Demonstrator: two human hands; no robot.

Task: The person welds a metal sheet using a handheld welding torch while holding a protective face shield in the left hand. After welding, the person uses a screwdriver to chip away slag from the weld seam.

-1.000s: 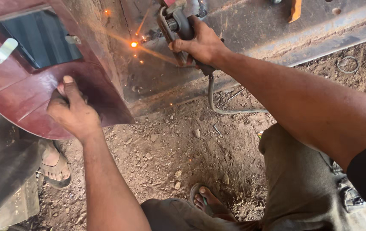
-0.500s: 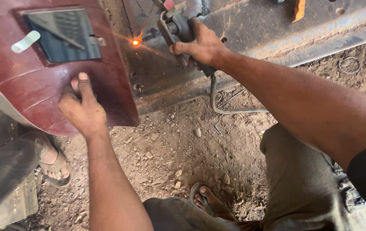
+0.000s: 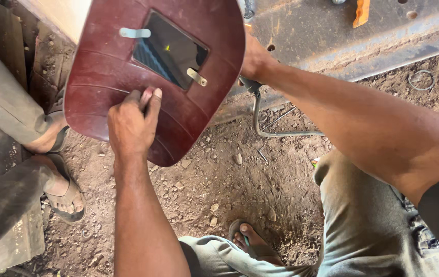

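Observation:
My left hand (image 3: 132,120) grips a dark red welding shield (image 3: 101,66) by its handle and holds it up in front of the camera. A dark glass window (image 3: 170,51) sits in the shield, and a small bright spot shows through it. My right hand (image 3: 255,59) is mostly hidden behind the shield's right edge; it is closed on the handle of a welding electrode holder (image 3: 248,84), whose grey cable (image 3: 273,131) loops down onto the dirt. The weld point is covered by the shield.
A rusty steel beam (image 3: 342,38) runs across the top right, with an orange object (image 3: 361,11) on it. Another person's sandalled feet (image 3: 63,197) and trouser legs stand at the left. My own sandalled foot (image 3: 247,238) rests on stony dirt. A wire ring (image 3: 421,80) lies at the right.
My left hand has swung the shield right and up, so it now covers the sparks and most of my right hand. The open sparks seen earlier are hidden.

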